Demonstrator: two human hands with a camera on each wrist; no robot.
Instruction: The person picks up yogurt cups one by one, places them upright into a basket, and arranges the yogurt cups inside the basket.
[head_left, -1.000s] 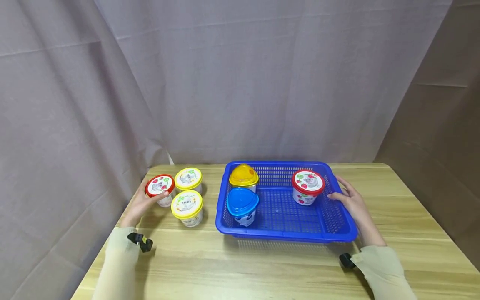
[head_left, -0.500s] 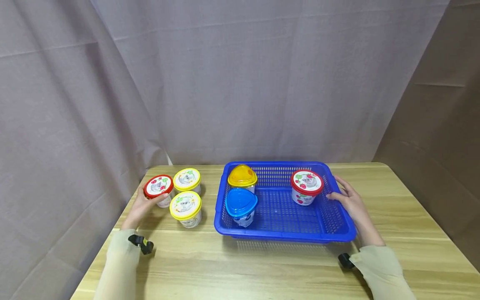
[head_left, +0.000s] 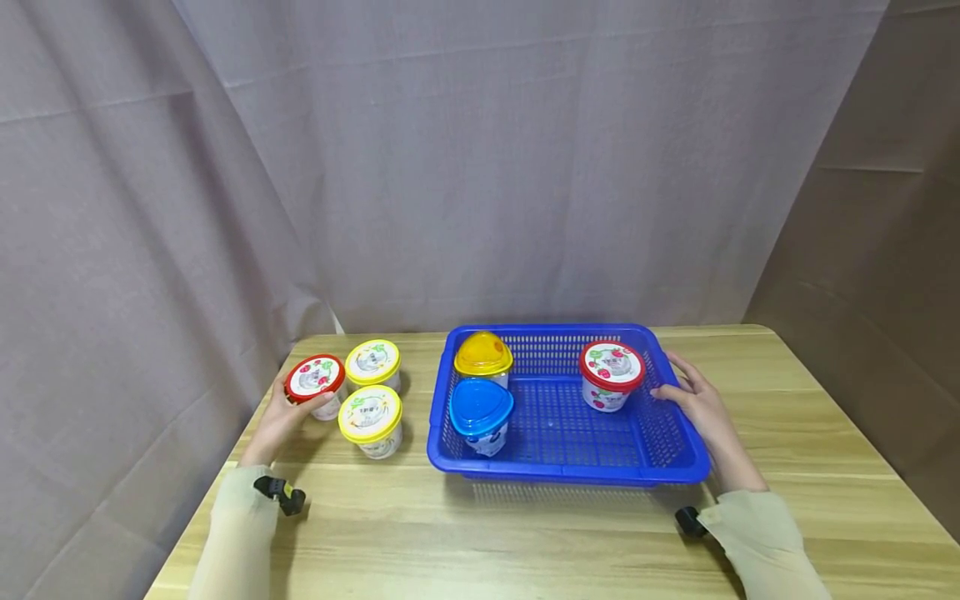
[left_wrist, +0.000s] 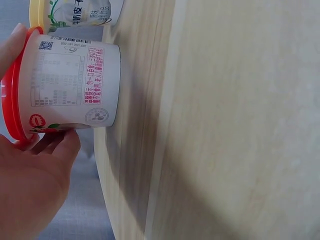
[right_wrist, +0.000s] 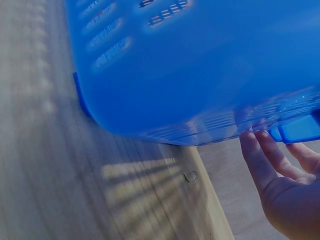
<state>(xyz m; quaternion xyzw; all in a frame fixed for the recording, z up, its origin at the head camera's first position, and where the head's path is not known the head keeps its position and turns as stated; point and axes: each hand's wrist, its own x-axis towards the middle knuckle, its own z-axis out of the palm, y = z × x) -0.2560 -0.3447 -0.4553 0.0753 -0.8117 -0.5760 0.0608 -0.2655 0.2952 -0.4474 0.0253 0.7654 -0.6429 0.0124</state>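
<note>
Head view: the worktop (head_left: 480, 542) carries a blue basket (head_left: 551, 471) along its far edge. The right hand (head_left: 705, 414) grips the basket's right rim. The left hand (head_left: 277, 418) is clamped on a red-lidded cup (head_left: 317, 377) near the worktop's far left corner. Two yellow-lidded cups (head_left: 371, 414) stand beside it. The basket contains a second red-lidded cup (head_left: 612, 367) at right, a yellow-domed cup (head_left: 483, 354) and a blue-domed cup (head_left: 482, 408) at left.
</note>
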